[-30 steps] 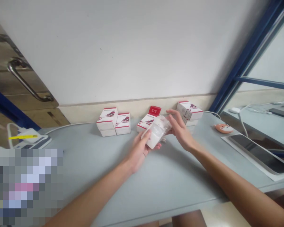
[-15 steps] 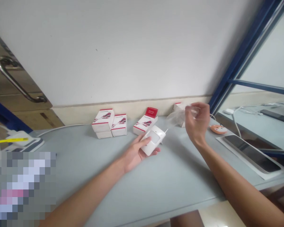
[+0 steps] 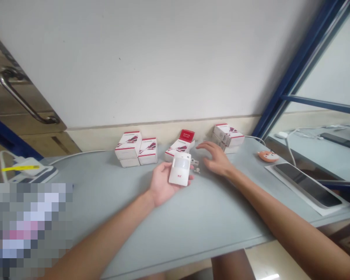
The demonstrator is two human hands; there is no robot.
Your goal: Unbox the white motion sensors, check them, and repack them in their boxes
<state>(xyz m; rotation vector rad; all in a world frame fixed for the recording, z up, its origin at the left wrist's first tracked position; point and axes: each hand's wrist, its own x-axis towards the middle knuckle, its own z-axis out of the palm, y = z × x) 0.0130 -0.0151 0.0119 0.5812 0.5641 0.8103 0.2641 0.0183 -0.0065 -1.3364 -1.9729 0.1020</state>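
Note:
A white motion detector (image 3: 180,169) with a curved window and small red lettering rests in my left hand (image 3: 162,184), gripped from below and at its side. Just right of it, my right hand (image 3: 216,160) has its fingers apart and holds nothing. Between the hands, small metal and white parts (image 3: 196,165) lie on the table. Behind the detector stands a white-and-red box (image 3: 175,149) with its red flap (image 3: 187,135) up. A bit of clear plastic bag (image 3: 201,140) shows beyond my right fingers, mostly hidden.
White-and-red boxes (image 3: 128,146) are stacked at the back left, more boxes (image 3: 228,137) at the back right. An orange animal-faced object (image 3: 268,156) and a dark phone-like slab (image 3: 307,184) lie rightward on the grey table (image 3: 128,233). A power strip (image 3: 36,173) sits left.
My right hand has let go of the clear plastic bag and moved left and down, its fingers spreading. My left hand has turned the detector more upright, its front towards me.

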